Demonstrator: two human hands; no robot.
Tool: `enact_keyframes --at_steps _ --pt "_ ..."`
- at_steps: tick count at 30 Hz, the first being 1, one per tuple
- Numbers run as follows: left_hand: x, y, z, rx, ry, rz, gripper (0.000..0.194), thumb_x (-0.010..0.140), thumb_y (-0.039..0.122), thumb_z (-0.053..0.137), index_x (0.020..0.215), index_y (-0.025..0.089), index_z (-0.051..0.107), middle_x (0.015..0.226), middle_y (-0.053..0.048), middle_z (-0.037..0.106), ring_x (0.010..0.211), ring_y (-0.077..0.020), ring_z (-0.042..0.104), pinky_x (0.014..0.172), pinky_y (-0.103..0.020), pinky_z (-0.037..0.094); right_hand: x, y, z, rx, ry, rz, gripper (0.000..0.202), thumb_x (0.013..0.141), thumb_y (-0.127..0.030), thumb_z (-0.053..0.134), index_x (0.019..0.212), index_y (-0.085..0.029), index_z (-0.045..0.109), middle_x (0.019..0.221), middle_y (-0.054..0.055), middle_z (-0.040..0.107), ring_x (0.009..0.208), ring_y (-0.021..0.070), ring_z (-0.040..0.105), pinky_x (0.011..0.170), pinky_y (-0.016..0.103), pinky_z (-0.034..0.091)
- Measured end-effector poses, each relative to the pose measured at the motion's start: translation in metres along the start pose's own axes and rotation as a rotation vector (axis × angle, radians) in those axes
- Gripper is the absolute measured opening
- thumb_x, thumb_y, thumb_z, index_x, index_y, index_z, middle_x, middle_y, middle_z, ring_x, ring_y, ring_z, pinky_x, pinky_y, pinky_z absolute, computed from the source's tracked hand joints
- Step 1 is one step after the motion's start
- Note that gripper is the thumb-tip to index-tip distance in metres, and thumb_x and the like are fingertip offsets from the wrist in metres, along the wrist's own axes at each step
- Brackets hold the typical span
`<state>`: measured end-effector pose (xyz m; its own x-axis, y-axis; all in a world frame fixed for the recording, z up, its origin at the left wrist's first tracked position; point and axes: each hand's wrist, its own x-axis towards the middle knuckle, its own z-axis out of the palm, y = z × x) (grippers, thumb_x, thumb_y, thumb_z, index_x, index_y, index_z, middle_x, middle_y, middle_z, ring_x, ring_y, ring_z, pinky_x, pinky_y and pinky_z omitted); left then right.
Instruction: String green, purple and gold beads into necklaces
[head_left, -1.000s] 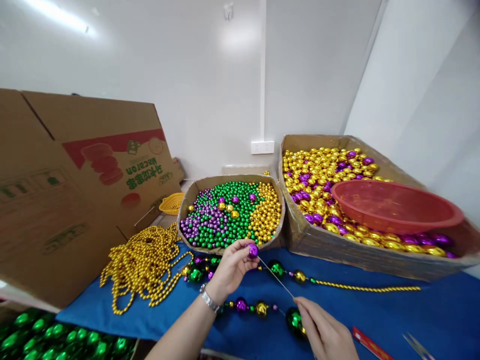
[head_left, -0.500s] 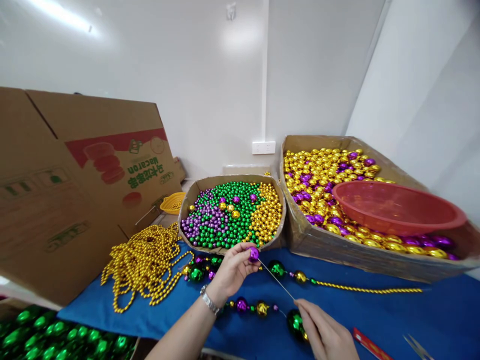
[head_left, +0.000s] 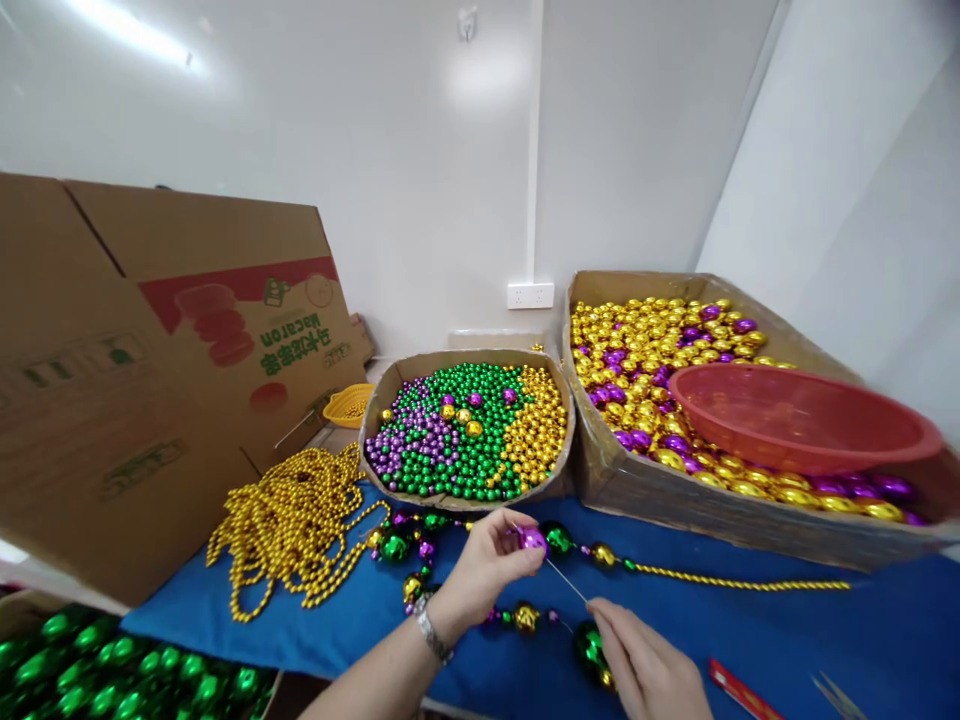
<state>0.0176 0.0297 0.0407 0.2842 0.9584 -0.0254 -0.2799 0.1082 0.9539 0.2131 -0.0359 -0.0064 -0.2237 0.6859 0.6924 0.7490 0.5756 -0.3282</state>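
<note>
Between the thumb and fingers of my left hand [head_left: 491, 560] is a shiny purple bead [head_left: 532, 540]. A thin pale string [head_left: 568, 580] runs from that bead down to my right hand [head_left: 649, 660], whose thumb and fingers are pinched on it. Just beside the right fingers hangs or lies a large green bead [head_left: 590, 648]; which of the two I cannot tell. Under and behind my hands a beaded garland [head_left: 527, 617] of green, gold and purple balls lies on the blue cloth [head_left: 750, 630]. Its gold bead strand [head_left: 742, 580] stretches off to the right.
A carton of small beads [head_left: 375, 470] stands behind my hands. To its right, a bigger carton [head_left: 675, 510] holds gold and purple beads and a red basin [head_left: 810, 420]. Gold bead strings [head_left: 292, 530] pile at left. A red packet [head_left: 739, 690] and scissors-like metal tips [head_left: 836, 692] lie front right.
My left hand has moved down and right with the purple bead, closer to my right hand, so less string shows between them. The right hand stays nearly in place.
</note>
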Motion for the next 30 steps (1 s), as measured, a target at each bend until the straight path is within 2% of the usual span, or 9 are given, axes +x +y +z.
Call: enact_keyframes --at_steps 4,8,12,16,19,21,24,27,30 --pt "0.006 0.011 -0.007 0.135 -0.073 0.053 0.034 0.073 0.037 0.069 0.099 0.015 0.062 0.084 -0.006 0.062 0.07 -0.0156 0.056 0.061 -0.027 0.048 0.001 -0.001 0.0 0.041 -0.01 0.063 0.03 0.095 -0.03 0.037 0.097 -0.02 0.065 0.089 0.004 0.073 0.078 0.0149 0.071 0.069 0.018 0.056" --pt "0.043 0.034 -0.034 0.662 0.153 0.275 0.026 0.083 0.037 0.056 0.1 0.019 0.062 0.095 -0.009 0.059 0.087 -0.0209 0.054 0.077 -0.032 0.044 0.001 0.003 -0.001 0.021 0.033 0.121 0.028 0.095 -0.032 0.039 0.096 -0.02 0.064 0.088 0.004 0.074 0.076 0.0161 0.071 0.067 0.019 0.057" --pt "0.088 0.038 -0.058 0.873 0.217 0.247 0.006 0.072 0.022 0.067 0.074 0.019 0.063 0.085 -0.009 0.057 0.1 -0.0283 0.05 0.087 -0.037 0.037 0.002 0.005 0.001 -0.011 0.087 0.074 0.031 0.095 -0.033 0.038 0.094 -0.019 0.065 0.084 0.004 0.074 0.072 0.0171 0.071 0.064 0.02 0.058" --pt "0.107 0.03 -0.061 0.821 0.179 0.193 0.014 0.067 0.016 0.069 0.061 0.018 0.056 0.072 -0.007 0.055 0.096 -0.0288 0.052 0.081 -0.036 0.038 0.003 0.003 0.001 -0.01 0.075 0.076 0.032 0.095 -0.034 0.037 0.094 -0.019 0.066 0.084 0.005 0.074 0.072 0.0171 0.071 0.064 0.02 0.058" --pt "0.098 0.028 -0.055 0.728 0.132 0.15 0.012 0.071 0.025 0.067 0.075 0.019 0.059 0.071 -0.004 0.056 0.085 -0.0236 0.056 0.073 -0.031 0.042 0.002 0.002 0.0 -0.012 0.071 0.092 0.034 0.095 -0.034 0.036 0.094 -0.019 0.067 0.084 0.005 0.074 0.072 0.0173 0.071 0.064 0.02 0.058" --pt "0.083 0.029 -0.048 0.648 0.082 0.116 0.021 0.077 0.034 0.06 0.09 0.018 0.059 0.074 -0.003 0.06 0.078 -0.0199 0.059 0.066 -0.029 0.045 0.002 0.001 -0.001 -0.007 0.077 0.085 0.035 0.095 -0.033 0.036 0.093 -0.019 0.067 0.084 0.006 0.074 0.072 0.0172 0.071 0.065 0.02 0.058" --pt "0.057 0.029 -0.036 0.278 -0.042 0.024 0.032 0.081 0.039 0.056 0.105 0.017 0.056 0.084 -0.007 0.065 0.074 -0.0169 0.062 0.064 -0.027 0.047 0.002 -0.001 -0.002 -0.005 0.089 0.074 0.032 0.095 -0.032 0.037 0.093 -0.018 0.066 0.084 0.006 0.074 0.073 0.0172 0.071 0.066 0.02 0.058" --pt "0.037 0.025 -0.025 -0.148 -0.124 -0.084 0.031 0.078 0.033 0.064 0.103 0.015 0.059 0.085 -0.009 0.067 0.071 -0.0155 0.063 0.063 -0.026 0.047 0.004 -0.003 -0.004 -0.004 0.096 0.087 0.031 0.095 -0.031 0.039 0.094 -0.018 0.066 0.084 0.006 0.074 0.073 0.0172 0.071 0.066 0.021 0.058" --pt "0.027 0.021 -0.019 -0.267 -0.129 -0.128 0.028 0.077 0.03 0.067 0.099 0.014 0.061 0.086 -0.01 0.067 0.069 -0.0147 0.063 0.061 -0.025 0.048 0.003 -0.004 -0.005 -0.002 0.085 0.097 0.031 0.095 -0.032 0.039 0.095 -0.019 0.066 0.086 0.005 0.073 0.074 0.0173 0.071 0.066 0.022 0.058"
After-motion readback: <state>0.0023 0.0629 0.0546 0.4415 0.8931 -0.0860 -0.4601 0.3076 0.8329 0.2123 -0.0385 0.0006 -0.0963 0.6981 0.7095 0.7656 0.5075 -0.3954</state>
